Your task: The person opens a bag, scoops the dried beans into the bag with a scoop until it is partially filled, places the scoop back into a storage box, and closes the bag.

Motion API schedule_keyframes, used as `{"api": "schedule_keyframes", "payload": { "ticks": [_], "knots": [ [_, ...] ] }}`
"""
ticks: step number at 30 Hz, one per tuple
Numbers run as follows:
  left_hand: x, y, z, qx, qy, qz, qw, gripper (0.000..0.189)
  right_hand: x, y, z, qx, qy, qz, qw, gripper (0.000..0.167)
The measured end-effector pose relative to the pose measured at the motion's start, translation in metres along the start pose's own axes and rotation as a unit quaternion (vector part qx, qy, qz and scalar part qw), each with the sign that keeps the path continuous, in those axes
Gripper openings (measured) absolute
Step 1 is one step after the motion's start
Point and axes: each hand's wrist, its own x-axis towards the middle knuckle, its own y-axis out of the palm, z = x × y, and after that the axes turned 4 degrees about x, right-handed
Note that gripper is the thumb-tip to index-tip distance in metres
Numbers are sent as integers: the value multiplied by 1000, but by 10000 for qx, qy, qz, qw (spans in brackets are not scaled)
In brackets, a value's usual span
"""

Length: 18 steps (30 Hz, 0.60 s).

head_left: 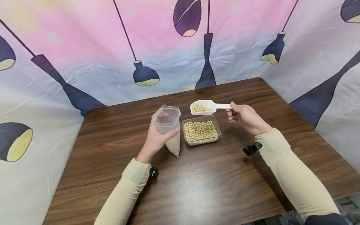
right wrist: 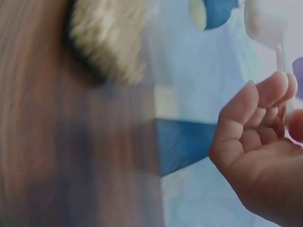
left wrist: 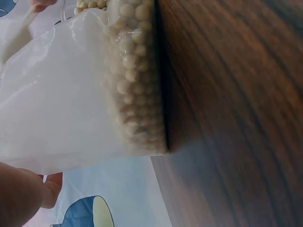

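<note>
My left hand [head_left: 158, 137] grips a translucent plastic bag [head_left: 168, 118] round its upper part, its mouth gaping upward. Pale round beans [left wrist: 135, 80] fill the bag's bottom, which stands on the table in the left wrist view. With thumb and fingers, my right hand [head_left: 247, 118] pinches the handle of a white scoop [head_left: 209, 112]. Beans [head_left: 200, 108] lie in the scoop's bowl, held level above the far edge of a clear rectangular container [head_left: 204, 142]. That container, full of the same beans, sits just right of the bag. In the right wrist view the scoop [right wrist: 265, 23] is partly cut off.
Both things rest on a dark wood-grain table [head_left: 197, 190] with rounded far corners. Behind and beside it hangs a cloth backdrop [head_left: 92, 37] printed with lamps. Black straps with small devices [head_left: 252, 149] are on both wrists.
</note>
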Motion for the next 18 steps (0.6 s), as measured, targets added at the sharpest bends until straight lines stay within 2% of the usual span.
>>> {"api": "schedule_keyframes", "payload": {
  "ticks": [6, 11, 18],
  "knots": [
    [1, 3, 0, 84, -115, 14, 9999, 87, -3, 30, 18, 348, -440, -141, 9983, 34],
    [1, 6, -1, 166, -108, 17, 9998, 87, -3, 54, 30, 192, -969, -266, 9948, 34],
    [4, 9, -1, 196, 49, -4, 9998, 85, -5, 79, 41, -53, -1551, -678, 9856, 37]
  ]
}}
